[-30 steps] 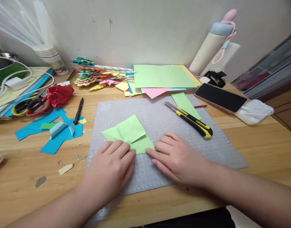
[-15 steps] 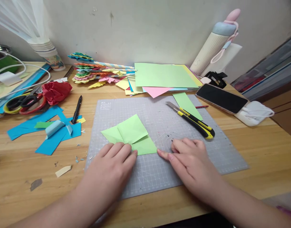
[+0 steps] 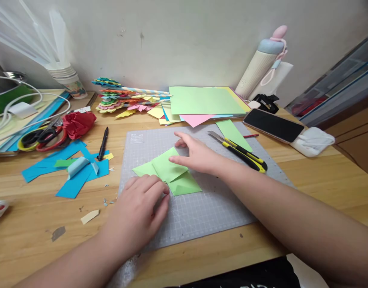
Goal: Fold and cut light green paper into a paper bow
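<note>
A folded piece of light green paper [image 3: 168, 170] lies on the grey cutting mat [image 3: 198, 218], with creased flaps meeting near its middle. At the paper's near left edge, my left hand [image 3: 141, 204] is closed, its curled fingers holding the sheet against the mat; their tips are partly hidden. My right hand [image 3: 194, 154] reaches across to the paper's far corner, thumb and fingers apart and nothing between them. Just right of that hand lies a yellow and black utility knife [image 3: 240, 152], blade out, partly over a green paper strip [image 3: 234, 134].
Scissors [image 3: 41, 138], crumpled red paper [image 3: 78, 125], blue paper scraps [image 3: 68, 186] and a black pen [image 3: 103, 143] lie to the left. Behind are paper flowers on striped sticks [image 3: 123, 96] and stacked coloured paper [image 3: 204, 100]. A phone [image 3: 274, 125] and a bottle [image 3: 258, 66] are on the right.
My right hand has moved from the paper's near right corner up and left to its far corner, its fingers opening. My left hand stays at the near edge, its thumb shifted off the paper.
</note>
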`<state>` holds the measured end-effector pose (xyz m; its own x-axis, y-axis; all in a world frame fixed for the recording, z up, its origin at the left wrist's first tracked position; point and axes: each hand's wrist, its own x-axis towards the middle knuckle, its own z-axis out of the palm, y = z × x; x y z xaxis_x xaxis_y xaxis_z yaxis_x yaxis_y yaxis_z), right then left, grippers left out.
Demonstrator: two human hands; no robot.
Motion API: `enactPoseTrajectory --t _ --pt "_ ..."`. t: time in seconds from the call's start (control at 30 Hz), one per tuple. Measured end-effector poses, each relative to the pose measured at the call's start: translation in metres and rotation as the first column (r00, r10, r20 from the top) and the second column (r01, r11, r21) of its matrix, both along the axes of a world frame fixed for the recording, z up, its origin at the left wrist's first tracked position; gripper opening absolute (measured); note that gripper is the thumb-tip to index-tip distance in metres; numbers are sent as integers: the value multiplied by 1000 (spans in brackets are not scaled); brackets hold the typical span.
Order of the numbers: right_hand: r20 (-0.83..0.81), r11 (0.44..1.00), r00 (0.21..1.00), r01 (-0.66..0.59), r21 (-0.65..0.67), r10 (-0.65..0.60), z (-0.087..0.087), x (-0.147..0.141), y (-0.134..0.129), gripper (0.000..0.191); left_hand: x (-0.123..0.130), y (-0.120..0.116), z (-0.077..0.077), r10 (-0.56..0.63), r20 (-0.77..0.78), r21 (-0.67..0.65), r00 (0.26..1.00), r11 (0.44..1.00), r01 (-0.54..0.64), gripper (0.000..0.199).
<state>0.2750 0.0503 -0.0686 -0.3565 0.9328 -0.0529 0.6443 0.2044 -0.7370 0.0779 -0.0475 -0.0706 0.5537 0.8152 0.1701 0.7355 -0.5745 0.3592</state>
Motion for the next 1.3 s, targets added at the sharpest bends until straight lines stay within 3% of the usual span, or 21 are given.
enactPoseTrajectory --t 0.07,0.17,0.23,0.33,0.43,0.5,0.6,0.67,0.73,0.77,0.8,0.83,0.87,0.9,0.93,0.97,1.0,1.1,1.2,1.3 --pt "-12 998 998 -55 -21 55 1 -10 6 67 1 -1 0 -16 -6 -17 1000 1000 15 12" --pt "-83 987 989 -130 -95 122 2 -8 3 41 2 -4 1 -64 -6 -25 998 998 64 14" --pt "-164 981 982 -121 -151 96 1 1 -2 37 3 -6 2 -102 5 -26 995 994 102 16" --pt "-282 977 953 49 -207 -108 -2 22 -13 40 4 -7 4 -151 13 -43 988 987 152 18" --pt "-360 925 867 249 -286 -344 -3 39 -30 38 5 -7 4 -156 5 -51 988 986 156 18" --pt "-417 889 811 254 -381 -410 0 44 -46 35 4 -5 1 -124 -8 -33 992 992 123 19" --pt "-502 840 754 121 -528 -424 9 41 -77 33 2 -4 -4 -15 -19 32 1000 999 16 31" --pt "-628 704 629 -174 -688 -459 16 38 -95 52 1 -3 -8 73 -16 77 997 994 -72 43" --pt "-683 570 665 -449 -688 -302 22 39 -107 59 -1 -1 -12 142 -16 100 990 985 -140 47" --pt "-674 564 715 -484 -669 -186 23 41 -108 53 -2 0 -13 162 -19 103 987 982 -160 47" --pt "-618 648 780 -423 -633 -96 23 43 -107 43 -2 2 -14 172 -23 100 985 981 -169 47" --pt "-526 776 850 -316 -545 -23 23 46 -103 35 -2 3 -14 171 -25 92 985 981 -168 46" --pt "-400 914 916 -172 -367 12 21 50 -97 29 -1 5 -14 164 -26 82 986 983 -162 45" --pt "-263 988 965 -55 -142 16 19 53 -90 28 0 6 -14 156 -25 73 988 985 -153 43" --pt "-139 996 989 -49 70 59 16 55 -82 32 1 8 -14 150 -25 65 988 987 -148 42" --pt "-41 975 993 -99 200 109 14 57 -74 38 3 10 -14 146 -24 61 989 988 -144 42" --pt "11 965 991 -135 227 136 11 57 -67 47 5 11 -14 142 -25 59 990 988 -140 41" --pt "-108 1000 994 -28 1 28 3 52 -55 58 12 15 -14 138 -32 55 990 989 -136 44" --pt "-230 975 958 130 -180 -170 -1 45 -53 59 19 18 -14 150 -33 49 988 988 -148 49" --pt "-366 937 888 166 -306 -277 0 41 -51 52 23 20 -15 157 -22 30 987 987 -156 51"
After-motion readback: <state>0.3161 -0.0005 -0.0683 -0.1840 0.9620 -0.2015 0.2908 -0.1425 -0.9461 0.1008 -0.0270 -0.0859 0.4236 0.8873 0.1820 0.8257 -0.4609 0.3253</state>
